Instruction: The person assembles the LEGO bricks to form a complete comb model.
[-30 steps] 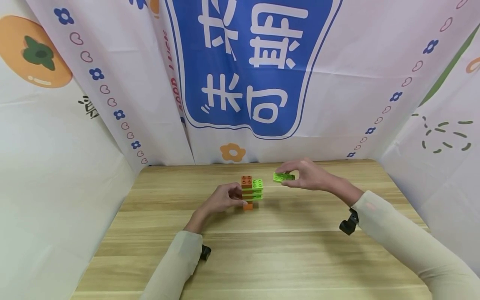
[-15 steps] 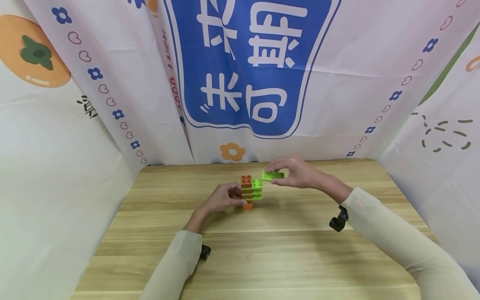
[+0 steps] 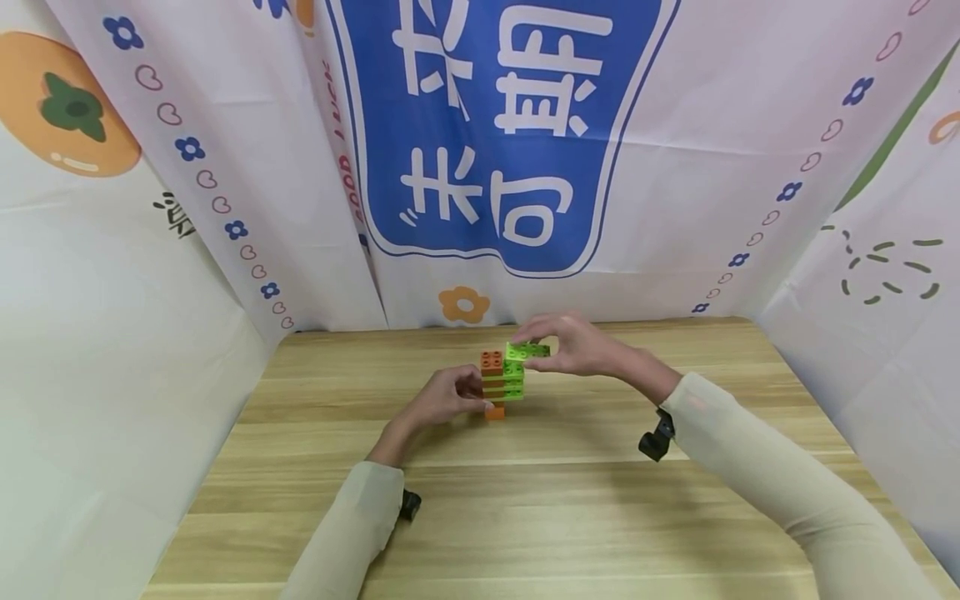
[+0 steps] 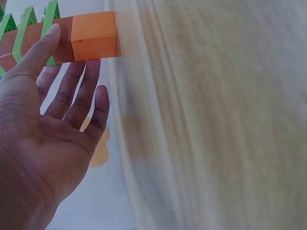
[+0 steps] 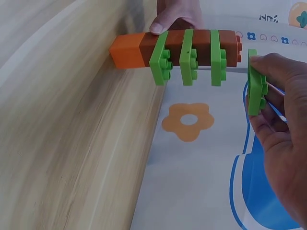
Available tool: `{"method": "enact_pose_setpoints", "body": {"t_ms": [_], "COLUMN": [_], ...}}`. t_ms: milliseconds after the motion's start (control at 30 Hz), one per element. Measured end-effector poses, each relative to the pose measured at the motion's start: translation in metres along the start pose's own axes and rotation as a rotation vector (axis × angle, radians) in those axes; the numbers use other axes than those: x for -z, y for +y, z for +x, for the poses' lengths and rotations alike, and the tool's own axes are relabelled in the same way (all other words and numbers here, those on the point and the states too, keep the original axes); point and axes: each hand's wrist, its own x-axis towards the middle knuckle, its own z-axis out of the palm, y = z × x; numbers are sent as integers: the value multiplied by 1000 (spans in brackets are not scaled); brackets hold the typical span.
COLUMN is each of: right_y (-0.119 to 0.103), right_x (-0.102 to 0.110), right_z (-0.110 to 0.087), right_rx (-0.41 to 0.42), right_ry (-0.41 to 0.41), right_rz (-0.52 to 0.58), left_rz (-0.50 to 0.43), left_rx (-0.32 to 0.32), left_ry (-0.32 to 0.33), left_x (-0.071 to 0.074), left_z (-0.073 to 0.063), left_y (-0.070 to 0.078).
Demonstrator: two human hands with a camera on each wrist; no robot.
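Observation:
A tower of building blocks (image 3: pixel 492 362) stands upright on the table, an orange block (image 5: pixel 128 51) at its foot. Above it, brown blocks (image 5: pixel 202 47) alternate with three green plates (image 5: pixel 188 62) that stick out to the right; a brown block with studs tops it. My left hand (image 3: pixel 444 395) holds the tower low down from the left, its thumb (image 4: pixel 53 30) against a brown block. With thumb and fingers, my right hand (image 3: pixel 576 347) pinches another green plate (image 5: pixel 257 88), studs up. In the right wrist view this plate hangs just above the tower's top studs, a small gap between.
The wooden tabletop (image 3: pixel 480 508) spreads around the tower. A printed white cloth (image 3: pixel 675 208) hangs behind the table's back edge, with more cloth at both sides. Each wrist wears a small black camera (image 3: pixel 657 435).
My right hand has moved left with the green plate, from beside the tower to over its right part. The left hand and the tower have stayed in place.

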Motion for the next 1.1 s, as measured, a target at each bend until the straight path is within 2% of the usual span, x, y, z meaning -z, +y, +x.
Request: {"method": "enact_pose_setpoints", "body": {"t_ms": [267,433,767,1100], "right_y": [-4,-5,-4,-6], "right_x": [-7,-10,-16,-17], "right_z": [10,15,26,33], "right_rx": [8,18,53,36], "right_ry": [-6,-15,-49,-79], "right_rz": [25,34,1,-3], "left_rz": [-8,-15,-7,-4], "left_rx": [-23,-14,-30,-21], "left_ry": [-10,-10,-2,-2], "left_x": [1,1,0,1], "left_z": [-2,-1,0,-1], "left_y": [1,1,0,1]}}
